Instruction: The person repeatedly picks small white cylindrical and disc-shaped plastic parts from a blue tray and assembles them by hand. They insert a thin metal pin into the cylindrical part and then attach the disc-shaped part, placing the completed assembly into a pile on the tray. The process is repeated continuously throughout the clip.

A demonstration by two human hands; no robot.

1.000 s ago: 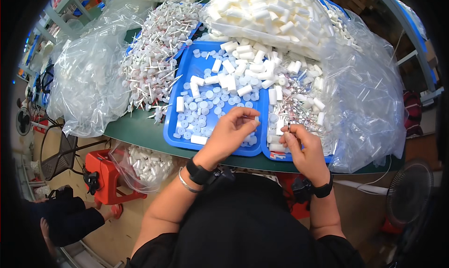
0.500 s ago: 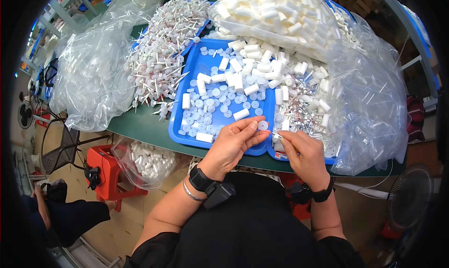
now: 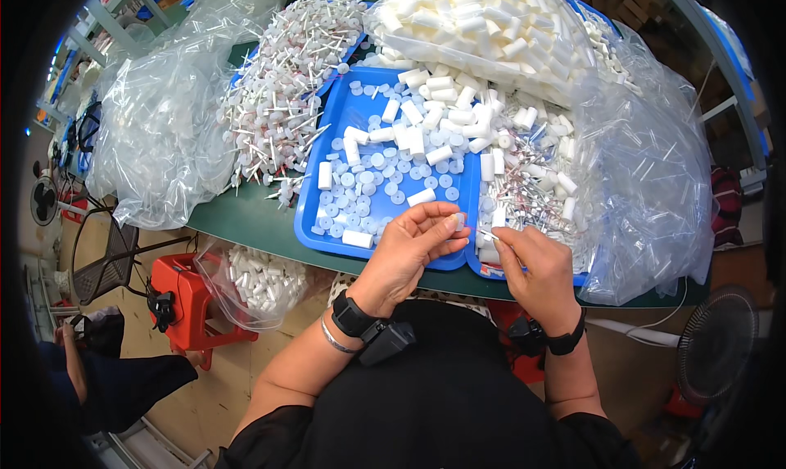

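Observation:
Over the front edge of a blue tray (image 3: 304, 211), my left hand (image 3: 407, 254) pinches a small translucent plastic disc (image 3: 459, 222) between thumb and fingertips. My right hand (image 3: 536, 266) is closed on a thin white stick-like piece (image 3: 486, 234), its tip pointing at the disc with a small gap between them. Translucent discs (image 3: 358, 203) lie scattered in the tray, among short white cylinders (image 3: 357, 239). Beside it, a second blue tray under my right hand holds a heap of thin metal-and-white pieces (image 3: 524, 199).
A pile of disc-and-stick pieces (image 3: 282, 92) spreads left of the tray. Behind stands a large clear bag of white cylinders (image 3: 483, 27). Crumpled plastic bags (image 3: 164, 133) flank both sides. Below the green table (image 3: 246, 231) are a red stool (image 3: 184, 293) and a fan (image 3: 718, 342).
The disc in my left fingers has turned from facing up to nearly edge-on. My right hand has shifted slightly to the right.

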